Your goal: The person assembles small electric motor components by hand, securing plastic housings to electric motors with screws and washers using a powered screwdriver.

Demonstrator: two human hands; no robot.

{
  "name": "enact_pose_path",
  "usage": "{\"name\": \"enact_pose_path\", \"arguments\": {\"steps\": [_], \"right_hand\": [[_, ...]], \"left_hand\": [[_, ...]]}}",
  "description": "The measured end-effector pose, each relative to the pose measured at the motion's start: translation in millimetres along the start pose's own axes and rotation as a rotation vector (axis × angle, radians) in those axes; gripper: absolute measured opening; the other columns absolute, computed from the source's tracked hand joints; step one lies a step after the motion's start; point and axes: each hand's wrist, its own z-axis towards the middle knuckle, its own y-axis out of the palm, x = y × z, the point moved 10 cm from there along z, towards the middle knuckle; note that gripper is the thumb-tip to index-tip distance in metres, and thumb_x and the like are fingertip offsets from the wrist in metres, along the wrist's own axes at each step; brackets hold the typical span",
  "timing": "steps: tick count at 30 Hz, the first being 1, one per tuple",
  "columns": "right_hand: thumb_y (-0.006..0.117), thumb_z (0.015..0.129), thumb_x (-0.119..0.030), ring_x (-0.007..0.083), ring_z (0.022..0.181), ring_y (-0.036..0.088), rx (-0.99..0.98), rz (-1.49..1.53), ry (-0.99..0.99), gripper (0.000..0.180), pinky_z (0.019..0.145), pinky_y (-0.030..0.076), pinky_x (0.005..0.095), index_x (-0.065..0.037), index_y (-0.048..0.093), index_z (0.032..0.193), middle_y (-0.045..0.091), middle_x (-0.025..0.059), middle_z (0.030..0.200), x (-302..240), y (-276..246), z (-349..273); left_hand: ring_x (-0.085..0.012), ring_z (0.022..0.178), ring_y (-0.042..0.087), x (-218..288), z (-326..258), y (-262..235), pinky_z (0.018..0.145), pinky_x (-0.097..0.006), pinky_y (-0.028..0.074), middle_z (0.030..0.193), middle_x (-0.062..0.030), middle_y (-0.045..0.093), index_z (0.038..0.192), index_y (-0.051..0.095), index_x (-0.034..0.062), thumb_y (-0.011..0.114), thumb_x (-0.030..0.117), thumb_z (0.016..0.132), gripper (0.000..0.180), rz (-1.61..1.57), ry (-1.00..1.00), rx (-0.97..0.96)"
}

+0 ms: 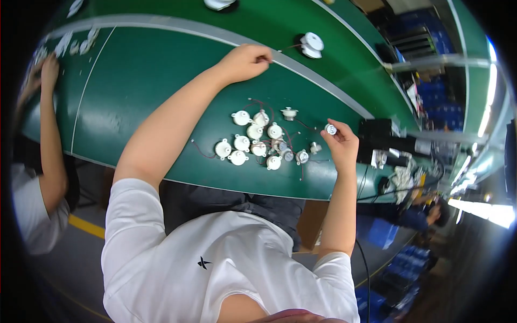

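My left hand (246, 63) is reached out over the far edge of the green table, its fingers curled together beside the metal rail. Whatever those fingers may hold is hidden. A white spool-shaped part (312, 45) with a dark base lies just beyond, and its thin wire runs toward that hand. At the right, my right hand (343, 144) pinches a small round motor (330, 129), white with a silvery face, above the table. Between my arms lies a loose group of round white motors (254, 131) with thin red and dark wires. One motor (289, 113) stands apart, closer to the rail.
Beyond the metal rail (161, 21) runs a green belt (258, 27) carrying another white part (219, 4). Black boxes (377, 129) and cables stand at the table's right end. A co-worker's hands (48, 72) handle white parts at the far left.
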Motion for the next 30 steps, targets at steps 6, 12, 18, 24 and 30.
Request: {"name": "enact_pose_path", "arguments": {"steps": [6,12,18,24,30], "right_hand": [[0.079,0.074,0.001,0.0198,0.086,0.068,0.292,-0.250,0.057,0.036,0.079,0.056,0.0285,0.000,0.073,0.109,0.069,0.0114,0.100,37,-45,-40],[0.078,0.066,-0.005,0.0353,0.095,0.069,0.474,-0.340,0.033,0.037,0.087,0.056,0.0407,-0.004,0.076,0.103,0.072,0.0172,0.101,48,-41,-35],[0.068,0.070,0.002,0.0361,0.097,0.070,0.451,-0.056,0.033,0.030,0.090,0.056,0.0411,-0.004,0.077,0.098,0.072,0.0193,0.099,52,-31,-23],[0.063,0.070,0.010,0.0360,0.088,0.069,0.480,0.085,-0.054,0.033,0.083,0.056,0.0408,-0.003,0.077,0.096,0.071,0.0196,0.095,69,-29,-17],[0.071,0.068,0.003,0.0472,0.129,0.042,0.518,-0.227,-0.214,0.049,0.106,0.037,0.0580,-0.010,0.070,0.116,0.055,0.0202,0.136,21,-26,-50]], "left_hand": [[-0.0087,0.069,0.057,0,-5,-2,0.064,-0.026,0.047,0.076,-0.0039,0.065,0.096,0.068,0.0003,0.065,0.011,0.090,0.013,0.059,-0.141,-0.049],[-0.0083,0.081,0.058,-8,-29,-6,0.075,-0.023,0.047,0.091,-0.0008,0.066,0.100,0.068,0.0014,0.065,0.008,0.094,0.010,0.031,-0.131,0.015],[-0.0077,0.081,0.054,22,-77,-37,0.071,-0.022,0.044,0.089,0.0004,0.061,0.103,0.067,-0.0003,0.061,0.004,0.097,0.009,0.065,-0.150,0.142],[-0.0150,0.095,0.058,48,-171,-59,0.086,-0.028,0.047,0.107,-0.0068,0.064,0.113,0.065,-0.0019,0.056,0.007,0.097,0.021,0.078,-0.239,0.287],[-0.0352,0.142,0.036,129,-201,41,0.117,-0.044,0.031,0.153,-0.0194,0.035,0.147,0.041,0.0011,0.073,0.017,0.076,0.080,0.630,-0.129,-0.079]]}}
